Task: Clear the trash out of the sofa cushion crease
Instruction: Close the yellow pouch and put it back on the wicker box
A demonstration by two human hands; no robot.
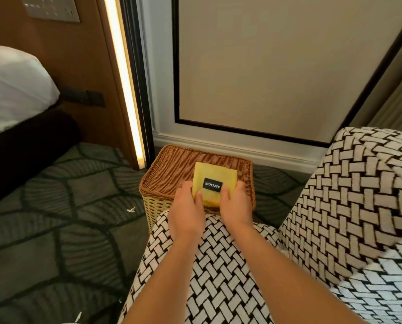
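Yellow packet (215,177) is right over the wicker basket (172,169) top, towards its near edge. Left hand (186,208) and right hand (237,204) each grip a near corner, thumbs on top

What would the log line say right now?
left hand, right hand: holding | flat yellow square packet | over brown wicker bin

Head view, down over sofa (218,277)

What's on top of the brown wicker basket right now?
A flat yellow square packet with a black label, gripped by the left hand and right hand. The basket's woven top hides its inside; contents unseen.
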